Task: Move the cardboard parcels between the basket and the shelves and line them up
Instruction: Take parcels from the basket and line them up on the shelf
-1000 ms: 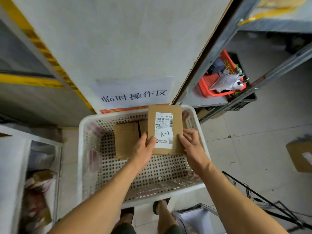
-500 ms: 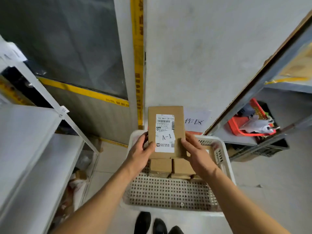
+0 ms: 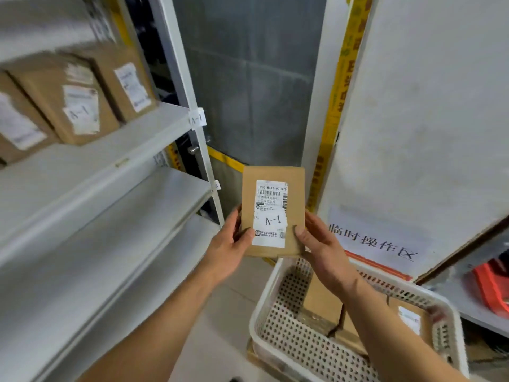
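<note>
On your left, three labelled cardboard boxes (image 3: 80,103) stand in a row on the upper shelf (image 3: 115,150) beside its "A-1" tag (image 3: 197,119). Your left hand (image 3: 228,249) and right hand (image 3: 319,244) clamp thumbs and fingers on the lower edges of an upright parcel (image 3: 272,210) marked A-1, held in the air. To the right and below, the white basket (image 3: 275,307) holds more parcels (image 3: 322,301).

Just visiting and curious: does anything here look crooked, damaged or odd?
Only slightly: the A-1 sticker on the held parcel sits a bit crooked over its printed label. The shelf parcels are too blurred to judge.
</note>
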